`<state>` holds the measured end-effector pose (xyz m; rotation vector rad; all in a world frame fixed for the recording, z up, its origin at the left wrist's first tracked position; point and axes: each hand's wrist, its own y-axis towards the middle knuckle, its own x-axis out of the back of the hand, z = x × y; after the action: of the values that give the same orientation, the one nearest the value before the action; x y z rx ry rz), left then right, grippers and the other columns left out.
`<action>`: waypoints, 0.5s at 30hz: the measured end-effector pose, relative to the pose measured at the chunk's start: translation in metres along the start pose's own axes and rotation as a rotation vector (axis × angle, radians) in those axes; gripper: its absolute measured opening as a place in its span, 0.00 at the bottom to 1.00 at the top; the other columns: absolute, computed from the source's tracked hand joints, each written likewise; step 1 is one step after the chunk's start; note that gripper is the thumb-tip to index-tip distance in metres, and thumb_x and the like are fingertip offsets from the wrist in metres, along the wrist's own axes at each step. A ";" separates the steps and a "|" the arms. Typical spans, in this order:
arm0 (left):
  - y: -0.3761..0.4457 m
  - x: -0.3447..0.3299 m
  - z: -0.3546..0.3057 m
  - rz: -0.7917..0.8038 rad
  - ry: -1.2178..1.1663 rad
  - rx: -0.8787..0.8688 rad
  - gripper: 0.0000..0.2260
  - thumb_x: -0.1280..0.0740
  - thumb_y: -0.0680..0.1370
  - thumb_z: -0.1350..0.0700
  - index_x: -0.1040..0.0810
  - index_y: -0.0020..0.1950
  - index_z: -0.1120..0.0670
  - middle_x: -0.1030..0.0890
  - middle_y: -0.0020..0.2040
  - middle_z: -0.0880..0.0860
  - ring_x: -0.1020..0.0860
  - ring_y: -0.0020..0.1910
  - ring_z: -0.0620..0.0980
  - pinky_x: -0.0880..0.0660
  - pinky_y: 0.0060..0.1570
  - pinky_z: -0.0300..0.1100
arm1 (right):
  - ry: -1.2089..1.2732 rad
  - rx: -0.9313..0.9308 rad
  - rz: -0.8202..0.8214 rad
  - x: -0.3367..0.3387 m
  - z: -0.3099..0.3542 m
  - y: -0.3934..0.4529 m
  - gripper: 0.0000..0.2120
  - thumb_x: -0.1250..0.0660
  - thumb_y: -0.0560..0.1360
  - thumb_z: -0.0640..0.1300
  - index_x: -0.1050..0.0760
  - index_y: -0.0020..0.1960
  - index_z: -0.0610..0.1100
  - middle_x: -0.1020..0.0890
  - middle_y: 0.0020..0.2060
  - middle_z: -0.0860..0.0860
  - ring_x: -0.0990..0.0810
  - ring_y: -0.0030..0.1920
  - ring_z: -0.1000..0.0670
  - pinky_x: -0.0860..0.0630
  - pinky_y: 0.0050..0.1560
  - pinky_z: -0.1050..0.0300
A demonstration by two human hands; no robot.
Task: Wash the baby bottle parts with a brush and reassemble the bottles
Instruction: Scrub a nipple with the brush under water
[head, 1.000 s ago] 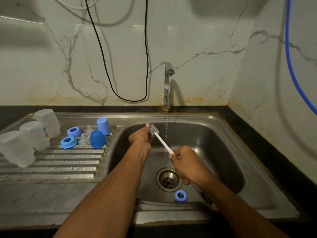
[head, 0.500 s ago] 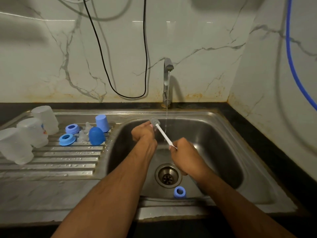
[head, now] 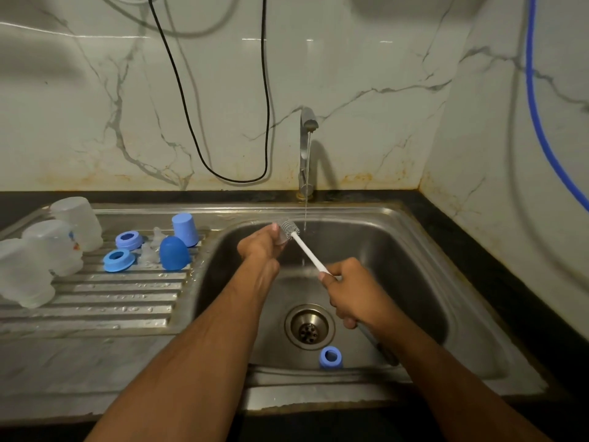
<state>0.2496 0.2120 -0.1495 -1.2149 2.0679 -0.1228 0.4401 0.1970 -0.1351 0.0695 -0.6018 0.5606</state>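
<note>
Over the steel sink (head: 414,224), under a thin stream from the tap (head: 306,148), the right hand (head: 357,295) clenched the white handle of a brush (head: 307,250), its bristles against a small clear part gripped by the left hand (head: 263,247). On the left drainboard (head: 95,301) stood clear bottles (head: 54,247) and blue rings (head: 116,260); another blue ring (head: 330,357) lay near the drain.

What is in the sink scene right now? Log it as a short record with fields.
left hand: left hand holds a small clear part, mostly hidden
right hand: right hand grips the white-handled grey-bristled brush
brush head: against the held part
steel tap: running a thin stream
blue plastic ring: in the steel sink basin, near the drain
drainboard: three frosted clear bottles, upside down
</note>
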 end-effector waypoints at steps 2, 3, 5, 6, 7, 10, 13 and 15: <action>0.000 0.004 0.001 0.035 0.007 0.048 0.06 0.26 0.75 0.63 0.18 0.51 0.63 0.14 0.44 0.59 0.14 0.45 0.53 0.17 0.50 0.46 | 0.040 -0.030 0.016 0.002 -0.001 0.000 0.12 0.39 0.83 0.47 0.24 0.43 0.45 0.27 0.28 0.49 0.30 0.23 0.52 0.32 0.23 0.59; 0.001 0.004 0.003 0.069 -0.020 0.067 0.09 0.26 0.75 0.63 0.18 0.54 0.63 0.14 0.47 0.60 0.14 0.47 0.53 0.17 0.53 0.47 | 0.042 -0.035 0.015 0.001 -0.001 0.000 0.12 0.39 0.83 0.47 0.24 0.43 0.44 0.27 0.27 0.49 0.30 0.23 0.51 0.32 0.23 0.59; 0.001 0.002 0.005 0.118 -0.051 0.086 0.13 0.27 0.75 0.64 0.19 0.58 0.65 0.15 0.51 0.61 0.15 0.50 0.54 0.18 0.55 0.48 | 0.016 -0.020 -0.006 -0.002 -0.001 0.003 0.13 0.39 0.83 0.47 0.22 0.45 0.40 0.27 0.27 0.48 0.29 0.24 0.50 0.31 0.24 0.58; 0.001 0.000 0.007 0.124 -0.040 0.073 0.13 0.28 0.76 0.65 0.19 0.59 0.66 0.15 0.52 0.62 0.15 0.50 0.54 0.18 0.55 0.48 | 0.000 -0.006 -0.019 -0.004 -0.001 0.004 0.13 0.39 0.83 0.46 0.22 0.46 0.40 0.27 0.28 0.48 0.29 0.24 0.50 0.30 0.24 0.58; -0.001 -0.002 0.009 0.112 -0.020 0.053 0.12 0.28 0.76 0.66 0.19 0.59 0.66 0.15 0.52 0.61 0.15 0.50 0.54 0.18 0.55 0.47 | -0.013 0.012 -0.031 -0.006 0.000 0.006 0.13 0.39 0.83 0.47 0.22 0.46 0.40 0.26 0.28 0.49 0.29 0.25 0.50 0.30 0.25 0.57; -0.004 -0.007 0.011 0.032 0.011 -0.007 0.08 0.29 0.75 0.68 0.17 0.54 0.65 0.15 0.48 0.60 0.14 0.48 0.54 0.17 0.52 0.49 | -0.089 0.067 -0.060 -0.013 0.003 0.009 0.10 0.39 0.83 0.48 0.24 0.47 0.45 0.26 0.32 0.50 0.29 0.28 0.52 0.30 0.29 0.56; 0.003 0.000 0.002 -0.106 -0.069 0.019 0.03 0.28 0.75 0.68 0.19 0.48 0.66 0.15 0.42 0.60 0.14 0.42 0.54 0.16 0.49 0.51 | -0.168 0.089 -0.019 -0.017 0.003 0.001 0.09 0.40 0.83 0.49 0.24 0.53 0.45 0.26 0.34 0.51 0.29 0.28 0.53 0.33 0.27 0.60; 0.008 0.003 -0.005 -0.189 -0.112 0.027 0.05 0.26 0.74 0.68 0.22 0.42 0.64 0.16 0.37 0.60 0.15 0.38 0.54 0.16 0.48 0.52 | -0.161 0.079 0.030 -0.014 0.001 -0.006 0.10 0.39 0.84 0.50 0.24 0.58 0.46 0.25 0.35 0.51 0.28 0.28 0.54 0.33 0.24 0.61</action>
<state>0.2403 0.2127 -0.1506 -1.3677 1.8479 -0.1659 0.4330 0.1845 -0.1414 0.1812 -0.7378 0.6116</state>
